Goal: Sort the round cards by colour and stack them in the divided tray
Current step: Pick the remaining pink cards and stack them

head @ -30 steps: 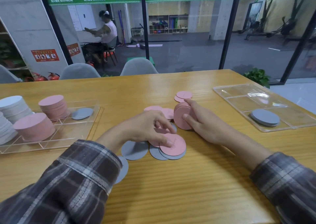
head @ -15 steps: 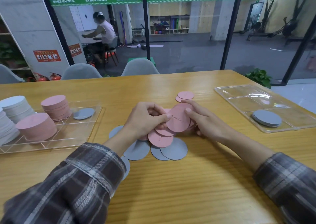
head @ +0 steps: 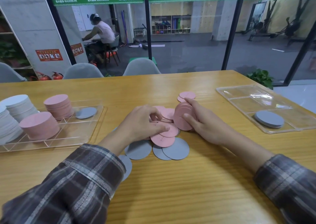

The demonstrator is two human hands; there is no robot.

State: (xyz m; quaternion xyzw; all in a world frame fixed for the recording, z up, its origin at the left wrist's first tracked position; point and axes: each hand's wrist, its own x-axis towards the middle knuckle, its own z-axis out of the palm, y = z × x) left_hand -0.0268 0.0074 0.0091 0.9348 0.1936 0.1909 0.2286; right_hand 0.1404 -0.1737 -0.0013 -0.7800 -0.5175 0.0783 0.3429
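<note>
We are gripping a bundle of pink cards [head: 181, 119] on edge in our right hand [head: 205, 123], fingers and thumb wrapped round it low over the surface [head: 196, 181]. Our left hand [head: 142, 123] is pinching at the loose pink cards [head: 163, 140] in the middle, thumb on top, with grey cards [head: 176, 149] lying flat beside and under them. The left tray [head: 80, 131] is holding pink stacks [head: 39, 125], white stacks [head: 18, 105] and one grey card [head: 86, 112], and the right tray [head: 248, 102] is holding a small grey stack [head: 269, 119].
</note>
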